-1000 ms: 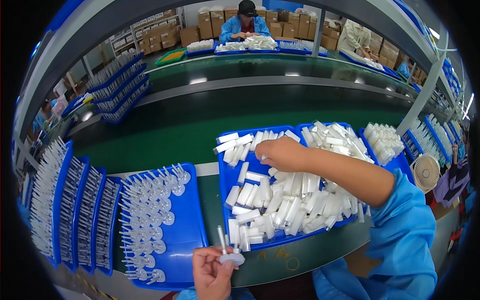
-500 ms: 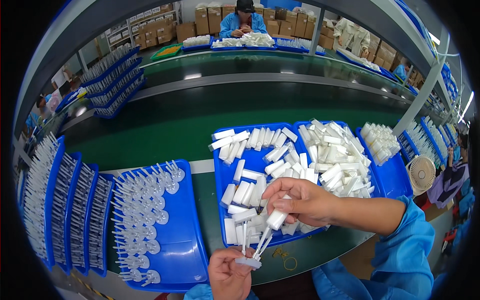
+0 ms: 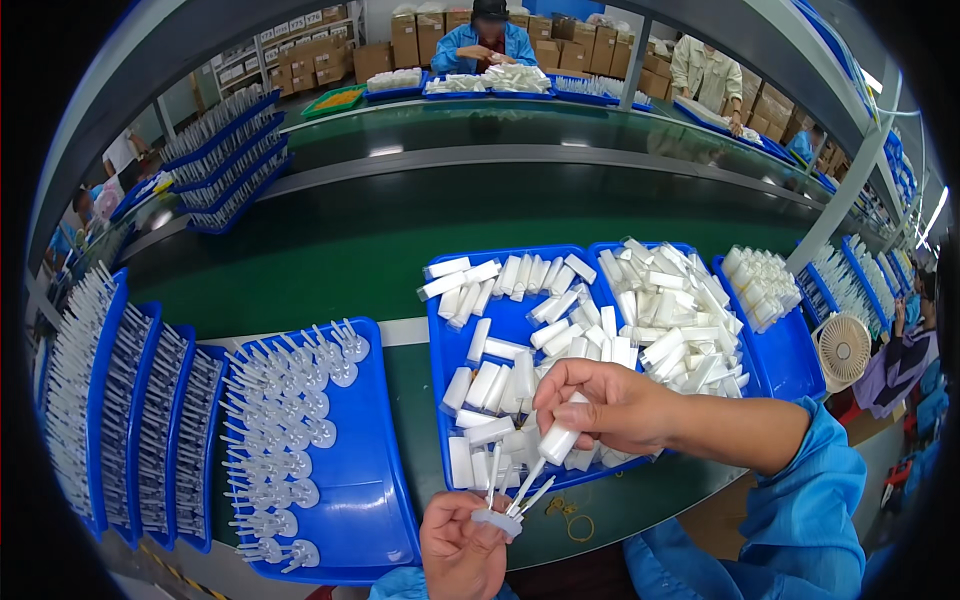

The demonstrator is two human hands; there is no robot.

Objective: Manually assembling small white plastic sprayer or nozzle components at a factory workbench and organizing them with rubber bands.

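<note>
My left hand [image 3: 460, 552] pinches a small translucent round base [image 3: 497, 521] with several thin white prongs rising from it, low in the middle of the view. Above it, my right hand [image 3: 618, 408] has its thumb and fingers closed on a white block-shaped piece [image 3: 562, 430], tilted down toward the prongs. One prong reaches up to the lower end of this piece; whether it enters it I cannot tell. Other prongs stand apart. Behind my hands, a blue tray [image 3: 515, 325] holds many loose white block-shaped pieces [image 3: 486, 383], some in clear wrapping.
At left lies a blue tray [image 3: 365, 480] with rows of pronged bases [image 3: 290, 440], beside stacked trays [image 3: 140, 420]. A second tray of white pieces [image 3: 670, 300] is at right, near a fan [image 3: 843, 350]. Rubber bands [image 3: 570, 518] lie on the green table. Across it, a person [image 3: 488, 45] works.
My right hand and the white piece have shifted slightly up and right. A prong that was close to the piece now stands separate at the right. The person across has raised a hand.
</note>
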